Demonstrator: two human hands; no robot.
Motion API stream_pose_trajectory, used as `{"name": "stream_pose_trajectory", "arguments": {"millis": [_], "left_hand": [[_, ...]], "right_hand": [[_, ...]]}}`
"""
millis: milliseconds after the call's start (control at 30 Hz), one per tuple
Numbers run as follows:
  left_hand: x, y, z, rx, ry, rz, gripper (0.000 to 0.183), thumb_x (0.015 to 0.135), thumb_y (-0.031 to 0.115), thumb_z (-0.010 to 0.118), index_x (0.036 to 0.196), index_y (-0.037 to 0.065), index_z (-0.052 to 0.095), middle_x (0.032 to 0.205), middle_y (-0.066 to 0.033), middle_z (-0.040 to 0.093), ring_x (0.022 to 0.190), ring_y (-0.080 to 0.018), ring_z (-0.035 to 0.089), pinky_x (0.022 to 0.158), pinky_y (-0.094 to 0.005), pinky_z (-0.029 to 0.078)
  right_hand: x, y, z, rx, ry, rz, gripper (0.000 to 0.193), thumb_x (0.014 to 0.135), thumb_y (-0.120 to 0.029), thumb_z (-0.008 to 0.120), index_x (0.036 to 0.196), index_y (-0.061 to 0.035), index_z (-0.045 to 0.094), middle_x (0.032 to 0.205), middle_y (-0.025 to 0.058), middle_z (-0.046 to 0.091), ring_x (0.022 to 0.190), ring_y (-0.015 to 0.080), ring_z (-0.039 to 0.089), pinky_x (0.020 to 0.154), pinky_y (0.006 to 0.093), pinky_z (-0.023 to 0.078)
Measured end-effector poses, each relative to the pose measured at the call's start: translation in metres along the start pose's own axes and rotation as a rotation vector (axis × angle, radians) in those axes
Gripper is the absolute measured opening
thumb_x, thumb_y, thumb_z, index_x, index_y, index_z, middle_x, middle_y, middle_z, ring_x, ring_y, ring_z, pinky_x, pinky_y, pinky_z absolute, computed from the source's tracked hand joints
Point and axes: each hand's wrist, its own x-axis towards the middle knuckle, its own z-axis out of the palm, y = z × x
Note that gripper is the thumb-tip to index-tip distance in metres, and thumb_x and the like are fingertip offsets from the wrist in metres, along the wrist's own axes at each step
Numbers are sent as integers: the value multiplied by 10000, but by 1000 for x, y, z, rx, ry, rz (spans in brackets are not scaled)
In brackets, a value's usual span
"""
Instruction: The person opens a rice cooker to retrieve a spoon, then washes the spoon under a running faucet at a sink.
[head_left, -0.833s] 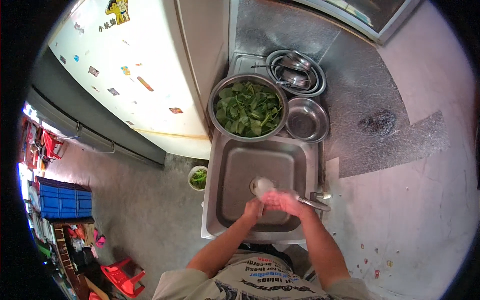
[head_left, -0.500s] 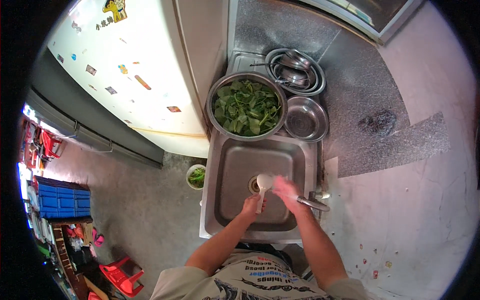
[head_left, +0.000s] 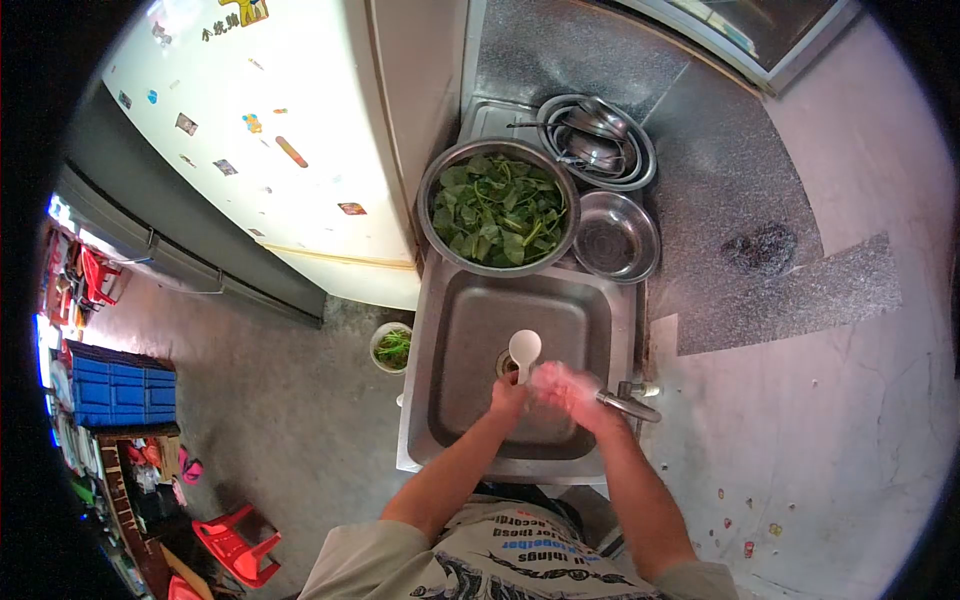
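Observation:
My left hand (head_left: 509, 396) is closed round the handle of a white spoon (head_left: 525, 346), its bowl pointing away from me over the sink (head_left: 470, 380). My right hand (head_left: 566, 391) is beside the handle, under the curved metal faucet (head_left: 630, 404). Its fingers are smeared by motion and what looks like running water, so their grip does not show. Both hands are low over the steel basin, and the left partly covers the drain (head_left: 505, 362).
Behind the basin stands a large metal bowl (head_left: 432, 220) of leafy greens (head_left: 500, 210). To its right are an empty steel bowl (head_left: 617, 237) and stacked metal bowls with pans (head_left: 600, 140). A small tub (head_left: 378, 362) of greens sits on the floor, left of the sink, near a white fridge (head_left: 310, 90).
The spoon's bowl has turned to point more straight away from me. My left hand has shifted slightly farther away, and my right hand has moved toward the handle.

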Motion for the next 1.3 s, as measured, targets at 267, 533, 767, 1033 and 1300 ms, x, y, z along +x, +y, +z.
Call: {"name": "stream_pose_trajectory", "arguments": {"millis": [267,533,767,1033,1300], "left_hand": [[-5,-12,-7,272,69,-14,246,810,7,586,1053,-21,560,778,-112,624,556,-167,601,465,-307,481],[-7,9,-27,1155,121,460,444,822,88,511,1265,118,529,899,-181,612,861,-412,583,799,-456,475],[-49,115,42,1286,122,742,437,805,80,579,1237,119,526,1078,-153,529,982,-369,558,835,-428,471],[10,207,132,1372,-24,1101,343,817,69,576,1157,105,536,1041,-165,541,920,-394,563,728,-464,484],[155,216,219,1341,27,1162,322,821,141,584,1136,82,550,1035,-190,559,875,-405,585,712,-477,501]], "right_hand": [[2,9,3,20,-156,-81,545,921,-363,526,1339,-28,425,1355,120,481,1237,234,476,987,368,415],[-2,32,-26,-122,177,-175,411,928,-331,533,1214,-35,546,1102,88,634,984,197,615,861,352,488],[-19,58,-37,-8,235,-62,338,926,-228,532,1191,-18,536,1132,109,627,1040,213,612,864,339,497],[-19,75,-27,-90,292,-90,300,932,-203,509,1143,-1,573,1084,120,653,961,202,648,806,313,521],[-34,111,-48,8,453,-98,327,936,-235,536,1180,-19,554,1108,118,645,979,199,644,800,316,525]]}}
